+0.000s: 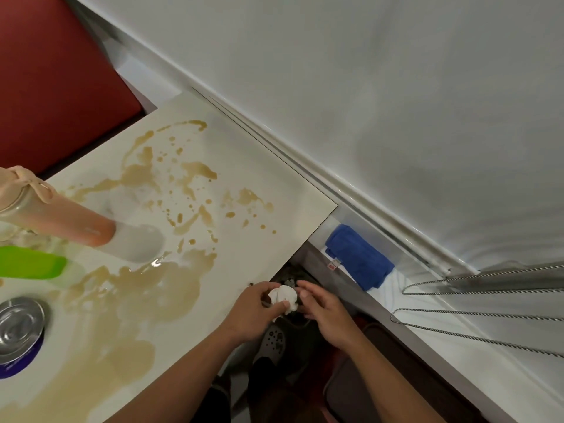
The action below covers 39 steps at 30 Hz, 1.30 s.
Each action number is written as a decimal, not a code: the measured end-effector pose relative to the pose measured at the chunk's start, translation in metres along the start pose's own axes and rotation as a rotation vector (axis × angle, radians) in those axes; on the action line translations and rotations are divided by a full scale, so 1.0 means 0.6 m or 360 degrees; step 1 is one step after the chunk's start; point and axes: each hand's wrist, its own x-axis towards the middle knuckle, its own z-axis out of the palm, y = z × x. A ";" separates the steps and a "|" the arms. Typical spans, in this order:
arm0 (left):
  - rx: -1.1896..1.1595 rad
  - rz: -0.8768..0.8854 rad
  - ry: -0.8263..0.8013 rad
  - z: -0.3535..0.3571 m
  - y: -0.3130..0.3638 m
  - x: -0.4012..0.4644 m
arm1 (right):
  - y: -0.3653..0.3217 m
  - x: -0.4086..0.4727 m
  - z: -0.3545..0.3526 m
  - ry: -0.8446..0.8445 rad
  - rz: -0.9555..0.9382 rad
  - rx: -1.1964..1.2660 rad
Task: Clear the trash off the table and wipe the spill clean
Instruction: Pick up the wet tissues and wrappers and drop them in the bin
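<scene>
Just off the near corner of the bench (274, 209), the left hand (250, 312) curls its fingers and thumb round a crumpled white tissue wad (285, 296). The right hand (323, 312) touches the wad's other side with loosely bent fingers. The wad is roundish, with no clear long axis. A brown spill (146, 300) covers the bench around an upright peach bottle (58, 215) and an opened can (19, 328), contents unseen.

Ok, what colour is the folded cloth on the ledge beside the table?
Blue. The folded cloth shows in the head view, lying on the white ledge.
</scene>
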 end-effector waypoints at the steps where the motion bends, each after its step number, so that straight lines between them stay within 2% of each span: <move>1: -0.0008 0.0049 -0.0031 0.001 0.007 -0.001 | -0.008 -0.006 0.003 -0.0018 -0.0033 0.0005; 5: -0.0104 0.0197 -0.0089 0.005 0.028 -0.002 | -0.030 -0.022 0.013 -0.0008 -0.0148 -0.0081; 9: 0.0040 0.0181 -0.0080 0.005 0.033 0.004 | -0.040 -0.023 0.011 0.0128 -0.0207 -0.0173; 14: 0.0818 0.0286 0.0031 -0.018 0.027 0.018 | -0.042 0.003 -0.016 0.0368 -0.0195 -0.0587; 17: 0.1170 0.0205 -0.0049 -0.021 0.018 0.025 | -0.023 0.038 -0.027 0.0456 -0.0176 -0.0829; 21: 0.1386 0.0176 -0.0144 -0.017 0.005 0.034 | 0.004 0.081 -0.032 0.0333 0.0035 -0.1034; 24: 0.1389 0.0182 -0.0144 -0.019 0.003 0.033 | 0.016 0.100 -0.031 0.0141 0.0197 -0.1267; 29: 0.1204 0.0187 -0.0051 -0.044 -0.002 0.015 | -0.015 0.087 -0.010 -0.0004 0.0231 -0.1136; 39: 0.0824 -0.0010 0.0285 -0.192 -0.067 -0.104 | -0.172 0.012 0.103 -0.0152 -0.0149 -0.1175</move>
